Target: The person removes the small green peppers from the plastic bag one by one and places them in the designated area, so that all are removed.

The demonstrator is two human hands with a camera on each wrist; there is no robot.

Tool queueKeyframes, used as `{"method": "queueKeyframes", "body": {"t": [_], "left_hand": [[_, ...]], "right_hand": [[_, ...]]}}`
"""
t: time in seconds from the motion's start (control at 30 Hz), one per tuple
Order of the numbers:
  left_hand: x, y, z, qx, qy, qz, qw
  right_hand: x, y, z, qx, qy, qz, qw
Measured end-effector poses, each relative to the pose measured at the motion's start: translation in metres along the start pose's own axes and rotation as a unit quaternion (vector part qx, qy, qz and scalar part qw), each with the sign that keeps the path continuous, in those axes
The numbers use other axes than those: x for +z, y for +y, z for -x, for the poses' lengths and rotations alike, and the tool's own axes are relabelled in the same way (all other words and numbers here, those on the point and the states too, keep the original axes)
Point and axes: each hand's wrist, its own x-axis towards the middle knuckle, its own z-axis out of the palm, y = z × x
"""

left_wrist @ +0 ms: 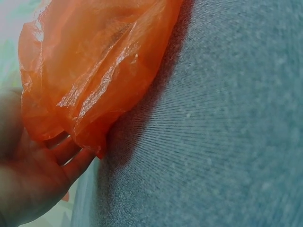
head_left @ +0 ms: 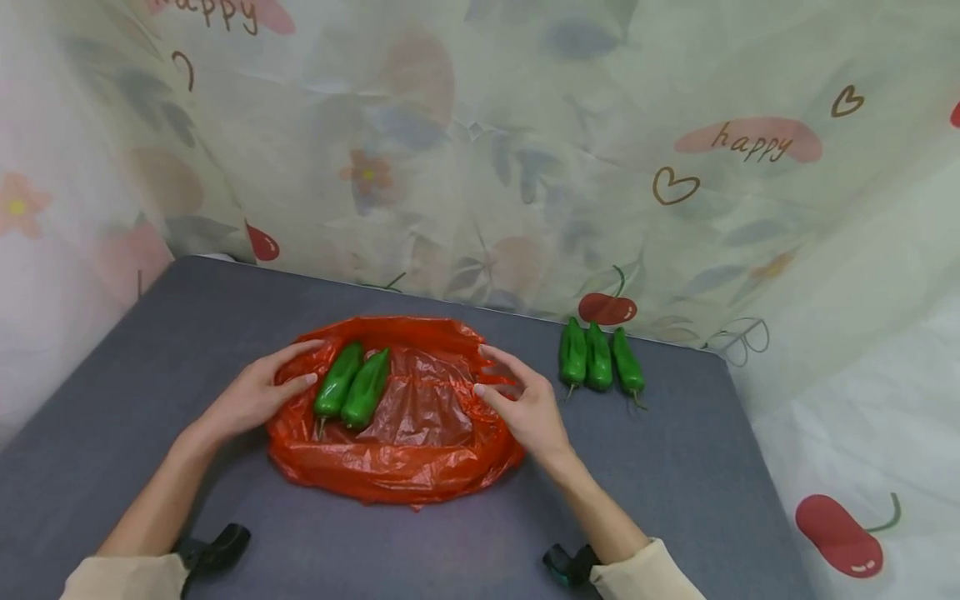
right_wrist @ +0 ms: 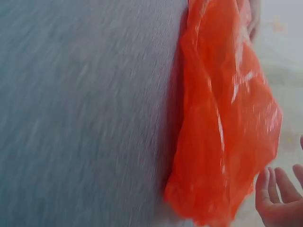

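A red plastic bag [head_left: 420, 467] lies spread with its mouth upward, its rim turned into a loose ring. Inside, at its left, two green peppers [head_left: 365, 389] rest side by side. My left hand [head_left: 251, 396] is at the bag's left rim, thumb and fingers apart; in the left wrist view its fingers [left_wrist: 78, 163] reach behind the orange-looking plastic. My right hand [head_left: 534, 410] is at the right rim, thumb and forefinger spread. The right wrist view has its fingers [right_wrist: 284, 187] loosely extended beside the bag [right_wrist: 227, 123]. Neither hand visibly grips the plastic.
Three more green peppers [head_left: 599, 358] lie in a row on the grey table [head_left: 675, 492], right of the bag near the back edge. A patterned curtain [head_left: 480, 167] hangs behind the table and along its sides. Dark straps [head_left: 217, 550] sit at both wrists.
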Motion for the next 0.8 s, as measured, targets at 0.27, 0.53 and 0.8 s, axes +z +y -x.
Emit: {"method": "queueKeyframes", "body": {"t": [0.27, 0.53, 0.8], "left_hand": [[0.001, 0.000, 0.000, 0.004, -0.001, -0.002, 1.0000], [0.000, 0.001, -0.001, -0.004, -0.007, 0.003, 1.0000], [0.000, 0.000, 0.000, 0.000, -0.007, 0.000, 1.0000]], "right_hand": [[0.026, 0.016, -0.006, 0.018, -0.035, -0.019, 0.9990], [0.050, 0.023, -0.011, 0.034, -0.043, 0.004, 0.9985], [0.073, 0.018, -0.016, 0.038, -0.051, 0.030, 0.9975]]}}
